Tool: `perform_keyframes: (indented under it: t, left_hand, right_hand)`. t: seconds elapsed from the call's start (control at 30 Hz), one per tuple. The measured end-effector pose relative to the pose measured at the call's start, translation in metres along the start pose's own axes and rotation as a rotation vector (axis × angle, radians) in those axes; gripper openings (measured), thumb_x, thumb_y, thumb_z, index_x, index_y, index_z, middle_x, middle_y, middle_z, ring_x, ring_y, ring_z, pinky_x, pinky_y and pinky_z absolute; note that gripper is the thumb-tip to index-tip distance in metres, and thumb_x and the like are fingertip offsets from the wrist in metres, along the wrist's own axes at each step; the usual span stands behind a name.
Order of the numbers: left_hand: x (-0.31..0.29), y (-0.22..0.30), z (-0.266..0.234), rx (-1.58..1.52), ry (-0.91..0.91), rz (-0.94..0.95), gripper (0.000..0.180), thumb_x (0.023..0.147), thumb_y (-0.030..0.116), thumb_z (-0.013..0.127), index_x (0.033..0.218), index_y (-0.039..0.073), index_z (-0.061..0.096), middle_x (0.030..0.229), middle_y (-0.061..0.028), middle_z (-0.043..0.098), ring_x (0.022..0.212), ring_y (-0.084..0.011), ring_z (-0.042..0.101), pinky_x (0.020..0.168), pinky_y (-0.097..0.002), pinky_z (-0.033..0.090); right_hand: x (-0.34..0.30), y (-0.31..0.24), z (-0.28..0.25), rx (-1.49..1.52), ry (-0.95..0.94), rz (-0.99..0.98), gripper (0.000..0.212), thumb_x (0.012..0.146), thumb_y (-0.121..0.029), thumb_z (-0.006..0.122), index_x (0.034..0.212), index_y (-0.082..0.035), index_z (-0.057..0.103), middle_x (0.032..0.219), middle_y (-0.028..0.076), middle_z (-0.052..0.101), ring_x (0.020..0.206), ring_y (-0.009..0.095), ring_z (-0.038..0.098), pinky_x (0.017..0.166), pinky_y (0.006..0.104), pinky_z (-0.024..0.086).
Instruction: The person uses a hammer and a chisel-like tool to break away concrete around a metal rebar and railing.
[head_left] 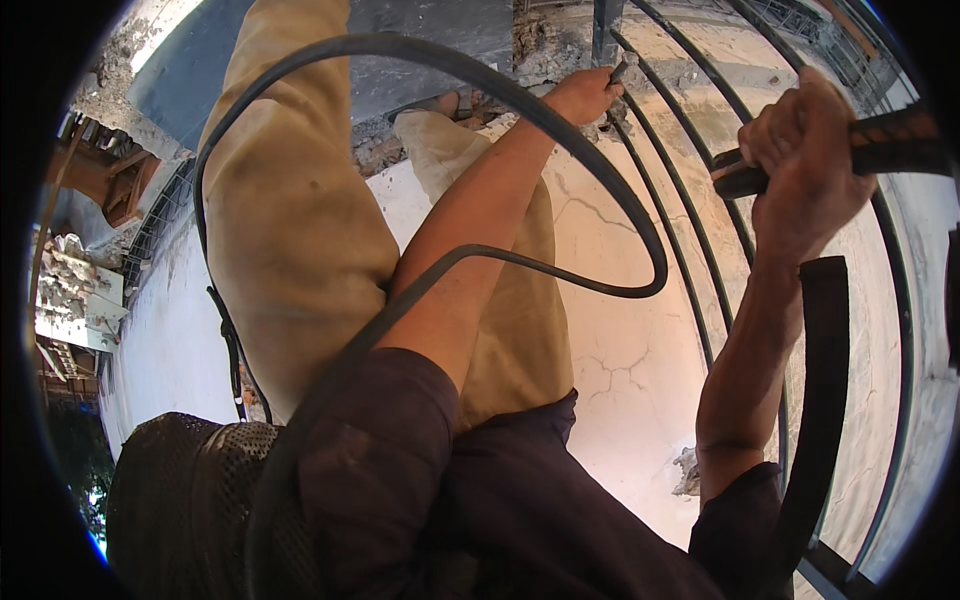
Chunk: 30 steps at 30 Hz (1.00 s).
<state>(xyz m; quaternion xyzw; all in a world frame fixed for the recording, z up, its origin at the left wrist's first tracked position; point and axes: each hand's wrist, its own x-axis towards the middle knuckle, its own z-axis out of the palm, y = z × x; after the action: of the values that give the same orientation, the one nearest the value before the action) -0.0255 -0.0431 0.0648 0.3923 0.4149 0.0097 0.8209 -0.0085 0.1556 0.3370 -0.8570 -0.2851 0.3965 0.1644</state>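
My left hand [584, 97], at the end of my outstretched arm, is closed around a short dark metal rod [619, 71], whose upper end sticks out above the fingers. Its lower part is mostly hidden, and I cannot tell its exact kind. The hand is beside a broken masonry edge and the black metal bars [684, 201]. Raised on the right, my right hand [808, 150] wraps around a black handle with orange marks [905, 140]. The rounded butt of this handle shows left of the fist; its other end runs out of view at the right.
A thick black cable-like loop [440, 45] arcs across my view over my left arm. A flat black strap [826, 340] hangs beside my right forearm. Cracked plaster wall [625, 370] lies beyond my legs, with a dark slab [430, 60] at the top and rubble [75, 290] far left.
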Motion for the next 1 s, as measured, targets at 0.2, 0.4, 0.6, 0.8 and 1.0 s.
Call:
perform_keyframes:
  t: [0.2,0.4,0.6,0.8,1.0]
  left_hand:
    - [-0.002,0.009,-0.012,0.003,0.025,0.03,0.037,0.097,0.037,0.058,0.113,0.005,0.061,0.09,-0.0117,0.067,0.086,-0.0261,0.065,0.078,-0.0402,0.049]
    - [-0.025,0.038,-0.013,-0.112,0.059,-0.193,0.071,0.089,0.07,0.051,0.093,0.001,0.068,0.08,-0.0164,0.067,0.08,-0.0306,0.063,0.076,-0.0388,0.049]
    - [-0.134,0.037,0.051,-0.139,0.191,-0.037,0.049,0.097,0.046,0.055,0.089,-0.001,0.066,0.085,-0.02,0.065,0.08,-0.0341,0.061,0.075,-0.0419,0.047]
    - [-0.148,0.036,0.062,-0.074,0.185,0.088,0.039,0.098,0.032,0.057,0.081,-0.002,0.064,0.08,-0.0181,0.059,0.078,-0.0352,0.057,0.074,-0.0438,0.046]
    - [-0.148,0.034,0.062,-0.085,0.141,0.056,0.046,0.098,0.04,0.055,0.083,-0.002,0.065,0.086,-0.0195,0.062,0.084,-0.0357,0.059,0.077,-0.0423,0.046]
  right_hand:
    - [-0.045,0.091,-0.029,-0.306,-0.411,0.824,0.016,0.082,-0.013,0.056,0.073,-0.009,0.044,0.054,-0.005,0.039,0.041,0.004,0.034,0.037,0.0252,0.026]
    - [-0.088,0.075,-0.06,-0.111,-0.17,0.842,0.023,0.086,-0.015,0.061,0.073,-0.012,0.042,0.054,-0.008,0.036,0.04,0.002,0.03,0.037,0.0225,0.024]
    - [-0.126,0.047,-0.08,-0.078,-0.123,0.882,0.027,0.089,-0.017,0.063,0.072,-0.014,0.042,0.053,-0.009,0.034,0.04,0.001,0.027,0.037,0.0207,0.023]
    - [-0.15,0.026,-0.075,-0.107,-0.072,0.836,0.023,0.089,-0.017,0.064,0.076,-0.012,0.045,0.054,-0.008,0.035,0.04,0.001,0.029,0.037,0.0202,0.024]
    - [-0.152,0.026,-0.075,0.029,0.016,0.82,0.021,0.091,-0.018,0.065,0.08,-0.011,0.048,0.052,-0.008,0.034,0.04,0.0,0.028,0.036,0.0194,0.024]
